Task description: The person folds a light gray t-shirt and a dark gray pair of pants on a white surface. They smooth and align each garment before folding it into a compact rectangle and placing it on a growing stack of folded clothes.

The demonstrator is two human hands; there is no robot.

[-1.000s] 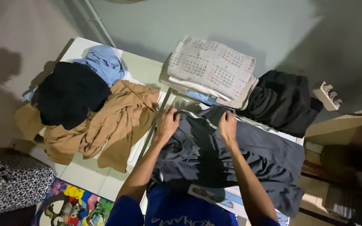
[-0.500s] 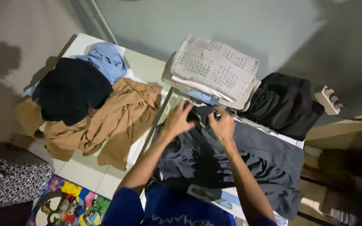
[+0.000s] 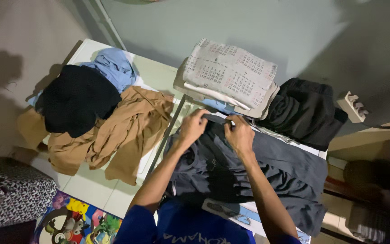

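Note:
A dark grey garment (image 3: 267, 171) lies spread on the white table (image 3: 159, 74) in front of me. My left hand (image 3: 193, 128) and my right hand (image 3: 239, 133) both pinch its far edge, close together, near the middle of the table. Just beyond my hands sits a stack of folded cloth topped by a white piece with a calendar print (image 3: 229, 74).
A tan garment (image 3: 123, 131), a black one (image 3: 75, 99) and a light blue one (image 3: 113, 68) lie heaped on the left. A black garment (image 3: 305, 113) is bunched at the right. A patterned mat (image 3: 75, 221) covers the floor at lower left.
My hands have come closer together at the far edge of the grey garment and have closed on it.

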